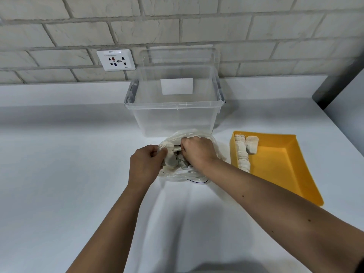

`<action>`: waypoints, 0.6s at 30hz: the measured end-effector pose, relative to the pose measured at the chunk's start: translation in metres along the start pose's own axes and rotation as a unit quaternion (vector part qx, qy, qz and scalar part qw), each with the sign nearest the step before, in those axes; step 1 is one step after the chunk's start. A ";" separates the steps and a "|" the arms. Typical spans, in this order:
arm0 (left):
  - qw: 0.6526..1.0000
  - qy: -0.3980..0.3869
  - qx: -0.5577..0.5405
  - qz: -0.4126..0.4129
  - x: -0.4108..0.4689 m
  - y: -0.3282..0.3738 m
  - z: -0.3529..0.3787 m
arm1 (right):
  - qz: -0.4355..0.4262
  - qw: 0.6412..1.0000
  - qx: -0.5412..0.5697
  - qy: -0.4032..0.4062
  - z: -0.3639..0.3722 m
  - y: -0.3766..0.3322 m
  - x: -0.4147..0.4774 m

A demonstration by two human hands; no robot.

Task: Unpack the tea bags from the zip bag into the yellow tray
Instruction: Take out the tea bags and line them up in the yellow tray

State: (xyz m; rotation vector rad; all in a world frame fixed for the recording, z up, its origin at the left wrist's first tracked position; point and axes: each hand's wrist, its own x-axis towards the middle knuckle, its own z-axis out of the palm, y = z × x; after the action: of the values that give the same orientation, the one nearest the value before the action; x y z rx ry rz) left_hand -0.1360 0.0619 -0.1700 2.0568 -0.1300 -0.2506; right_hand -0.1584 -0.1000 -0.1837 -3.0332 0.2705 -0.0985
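A clear zip bag (197,175) lies on the white counter in front of me, its mouth open toward me, with several white tea bags (176,159) inside. My left hand (145,164) grips the bag's left edge. My right hand (197,150) reaches into the bag's mouth with its fingers curled round tea bags; the fingertips are hidden. To the right sits the yellow tray (279,168), which holds a row of tea bags (243,154) along its left wall and one more (252,147) beside the row.
A clear plastic storage box (175,115) stands open just behind the zip bag, against a brick wall with a power socket (116,60). The white counter (69,164) stretches left and toward me; its right edge runs near the tray.
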 end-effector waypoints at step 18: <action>0.993 -0.112 -0.030 -0.002 -0.004 0.010 0.013 | -0.105 0.964 0.208 -0.128 -0.077 0.028 -0.023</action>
State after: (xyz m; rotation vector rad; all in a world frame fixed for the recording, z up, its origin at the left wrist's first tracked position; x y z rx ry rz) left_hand -0.1427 0.0464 -0.1666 1.9655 -0.2520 -0.4823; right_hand -0.1918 -0.1298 -0.1118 -2.6055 -0.0860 0.1960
